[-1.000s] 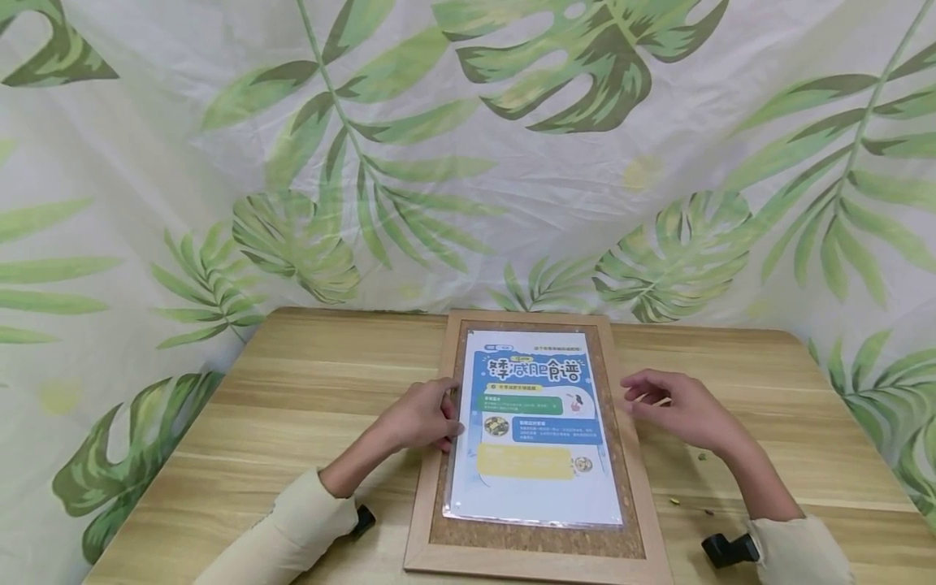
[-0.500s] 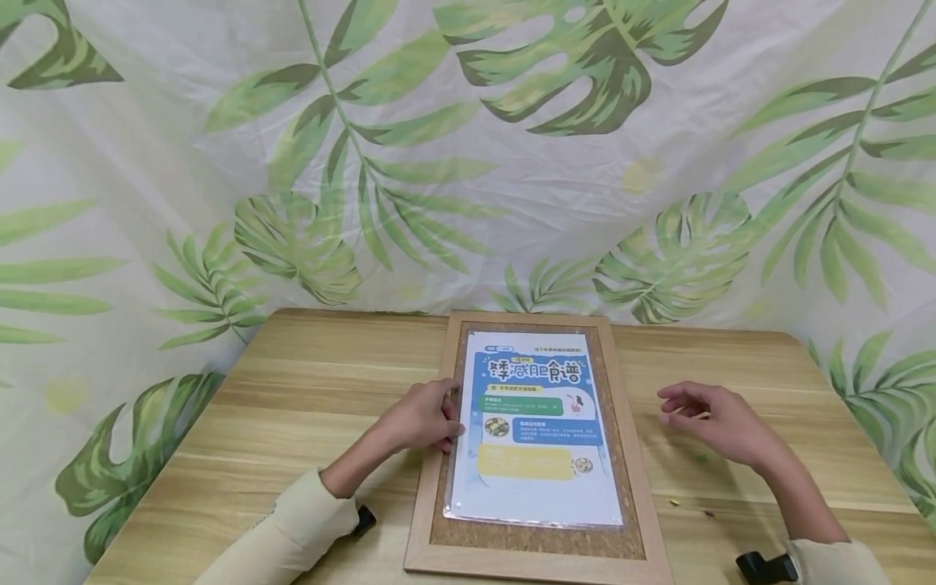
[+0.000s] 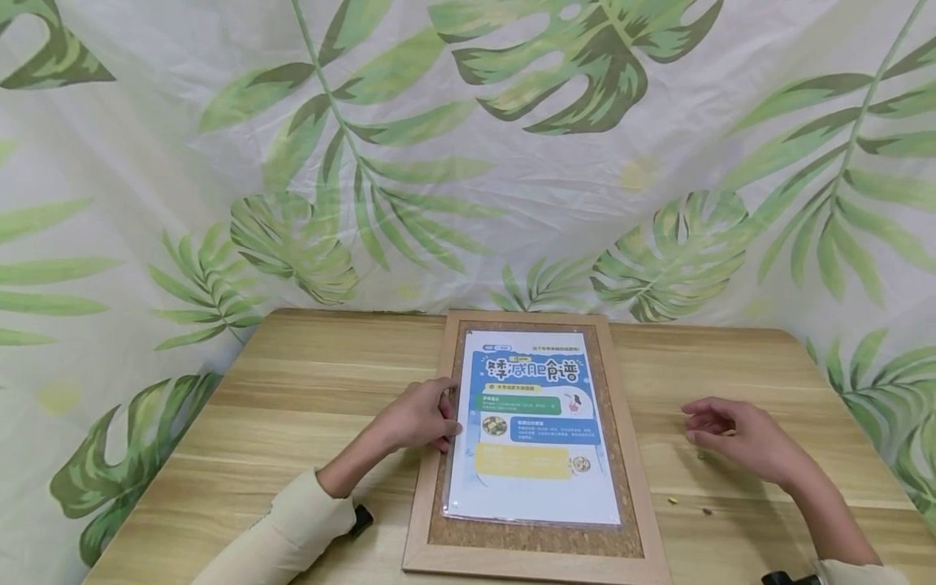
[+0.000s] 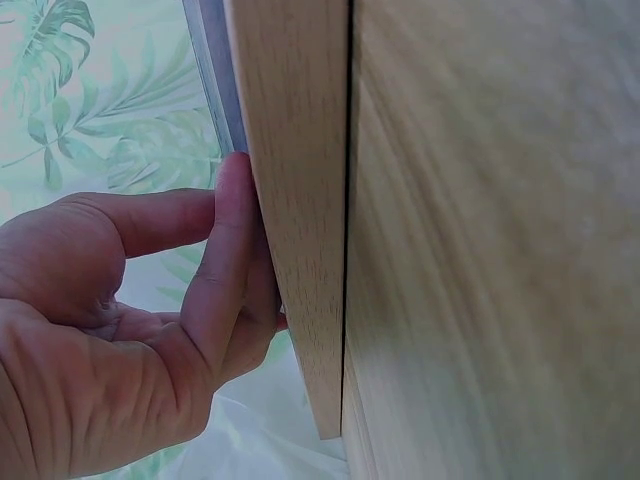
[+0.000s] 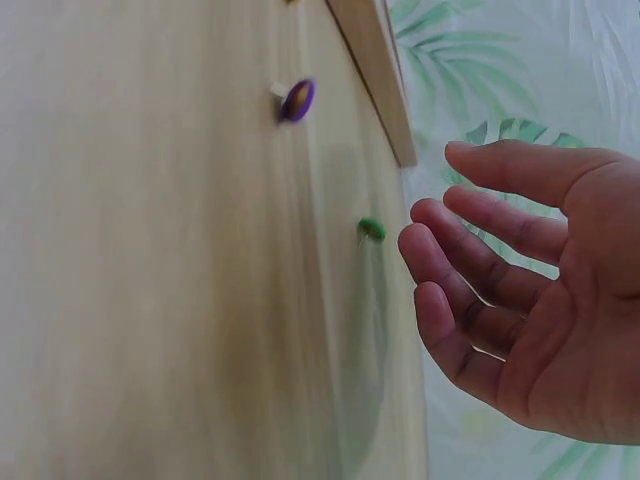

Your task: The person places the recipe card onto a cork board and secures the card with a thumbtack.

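Note:
A corkboard (image 3: 537, 538) in a light wood frame lies on the table. On it is a printed poster (image 3: 534, 504), blue, green and yellow with Chinese lettering, in a clear shiny cover. My left hand (image 3: 420, 416) rests at the board's left side, its thumb and fingertips at the poster's edge. In the left wrist view its bent fingers lie along the wooden frame (image 4: 295, 190). To the right of the board my right hand (image 3: 749, 435) hovers with loosely curved fingers, holding nothing. A green pushpin (image 5: 371, 229) and a purple pushpin (image 5: 298, 100) lie near it.
A small yellow pushpin (image 3: 672, 500) lies between the board and the right forearm. The wooden table (image 3: 307, 390) reaches back to a leaf-print curtain (image 3: 409, 162). Black wrist mounts (image 3: 361, 520) show at the cuffs.
My right hand has moved right and toward me, away from the board's right edge; the thin pale thing at its fingers a second ago no longer shows. The left hand stays put.

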`<act>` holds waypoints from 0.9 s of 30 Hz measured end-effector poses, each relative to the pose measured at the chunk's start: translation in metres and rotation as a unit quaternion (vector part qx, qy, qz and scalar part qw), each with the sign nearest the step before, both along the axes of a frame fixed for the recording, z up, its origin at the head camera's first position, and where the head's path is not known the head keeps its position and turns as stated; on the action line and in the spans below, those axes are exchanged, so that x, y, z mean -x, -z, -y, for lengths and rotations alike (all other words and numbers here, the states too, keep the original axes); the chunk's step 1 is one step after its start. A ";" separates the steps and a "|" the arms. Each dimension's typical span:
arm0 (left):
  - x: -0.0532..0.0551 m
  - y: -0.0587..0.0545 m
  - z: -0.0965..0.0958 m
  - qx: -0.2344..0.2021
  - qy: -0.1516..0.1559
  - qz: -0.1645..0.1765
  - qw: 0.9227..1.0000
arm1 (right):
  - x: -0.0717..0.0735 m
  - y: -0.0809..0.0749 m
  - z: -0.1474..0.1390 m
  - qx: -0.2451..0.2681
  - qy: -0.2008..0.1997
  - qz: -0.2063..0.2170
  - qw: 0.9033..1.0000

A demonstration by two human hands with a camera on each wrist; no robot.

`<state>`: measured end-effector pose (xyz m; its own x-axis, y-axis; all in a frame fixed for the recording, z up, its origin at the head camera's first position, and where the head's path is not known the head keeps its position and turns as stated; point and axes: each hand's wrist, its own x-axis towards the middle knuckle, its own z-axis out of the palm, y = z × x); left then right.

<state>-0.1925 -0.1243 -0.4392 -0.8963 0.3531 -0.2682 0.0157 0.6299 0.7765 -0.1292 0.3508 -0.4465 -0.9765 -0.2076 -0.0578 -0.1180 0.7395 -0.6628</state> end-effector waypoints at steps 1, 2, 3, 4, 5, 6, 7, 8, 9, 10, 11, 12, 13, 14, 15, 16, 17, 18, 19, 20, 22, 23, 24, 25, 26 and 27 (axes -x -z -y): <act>0.000 0.000 0.000 -0.001 0.000 0.000 1.000 | -0.001 0.001 -0.002 -0.002 0.000 -0.003 1.000; 0.000 0.000 0.000 -0.001 0.000 0.001 1.000 | -0.002 0.002 -0.004 -0.003 -0.001 -0.006 1.000; 0.000 -0.001 0.000 -0.001 0.000 0.001 1.000 | -0.003 0.003 -0.006 -0.008 -0.001 -0.008 1.000; 0.000 -0.001 0.000 0.000 0.000 0.001 1.000 | -0.004 0.004 -0.008 -0.014 -0.001 -0.011 1.000; 0.000 0.000 0.000 0.000 0.000 0.002 1.000 | -0.005 0.006 -0.009 -0.021 0.000 -0.012 1.000; 0.000 0.000 0.000 -0.001 -0.001 0.002 1.000 | -0.005 0.006 -0.010 -0.027 0.002 -0.013 1.000; 0.000 0.000 0.000 -0.001 -0.001 0.002 1.000 | -0.005 0.007 -0.011 -0.033 0.002 -0.014 0.999; 0.000 -0.001 -0.001 -0.001 -0.001 0.002 1.000 | -0.006 0.008 -0.012 -0.038 0.003 -0.015 0.999; 0.000 -0.001 -0.001 0.000 -0.001 0.001 1.000 | -0.006 0.008 -0.012 -0.041 0.003 -0.015 0.999; 0.000 -0.001 -0.001 0.000 -0.001 0.002 1.000 | -0.006 0.009 -0.012 -0.042 0.003 -0.015 0.999; 0.000 -0.001 -0.001 0.000 -0.002 0.002 1.000 | -0.006 0.009 -0.012 -0.041 0.002 -0.014 0.999; 0.000 -0.001 -0.001 0.000 -0.002 0.002 1.000 | -0.006 0.010 -0.012 -0.041 0.002 -0.014 0.999; 0.000 -0.001 -0.001 0.001 -0.002 0.002 1.000 | -0.006 0.010 -0.012 -0.041 0.001 -0.015 0.999; 0.000 -0.001 -0.001 0.001 -0.003 0.002 1.000 | -0.006 0.010 -0.012 -0.041 0.000 -0.015 0.999; 0.000 -0.001 -0.001 0.002 -0.003 0.001 1.000 | -0.006 0.010 -0.012 -0.040 -0.002 -0.015 0.999; 0.000 -0.001 -0.001 0.002 -0.003 0.001 1.000 | -0.006 0.010 -0.011 -0.039 -0.004 -0.016 0.999; 0.001 -0.001 -0.001 0.003 -0.003 0.000 1.000 | -0.007 0.011 -0.011 -0.039 -0.005 -0.016 0.999; 0.001 -0.001 -0.001 0.004 -0.002 0.000 1.000 | -0.007 0.011 -0.011 -0.039 -0.006 -0.016 0.999; 0.001 -0.001 -0.001 0.005 -0.002 -0.001 1.000 | -0.007 0.011 -0.010 -0.038 -0.007 -0.015 0.999; 0.001 -0.001 -0.001 0.006 -0.001 -0.001 1.000 | -0.007 0.011 -0.010 -0.038 -0.009 -0.015 0.999; 0.000 -0.001 0.000 0.008 0.000 -0.001 1.000 | -0.008 0.011 -0.009 -0.040 -0.012 -0.012 0.999; 0.000 -0.001 0.000 0.009 0.001 -0.001 1.000 | -0.008 0.012 -0.009 -0.041 -0.013 -0.010 0.999; 0.000 -0.001 0.000 0.008 0.002 -0.001 1.000 | -0.008 0.012 -0.009 -0.043 -0.015 -0.010 0.999; 0.000 -0.001 0.000 0.008 0.003 -0.001 1.000 | -0.008 0.012 -0.009 -0.046 -0.017 -0.010 0.999; 0.000 -0.001 0.000 0.007 0.004 0.000 1.000 | -0.008 0.012 -0.009 -0.048 -0.018 -0.009 0.999; 0.000 -0.001 0.000 0.006 0.004 -0.001 1.000 | -0.008 0.012 -0.009 -0.051 -0.021 -0.011 0.998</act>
<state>-0.1920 -0.1242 -0.4386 -0.8935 0.3578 -0.2713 0.0225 0.6392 0.7687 -0.1213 0.3599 -0.4581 -0.9683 -0.2426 -0.0602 -0.1636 0.7973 -0.5809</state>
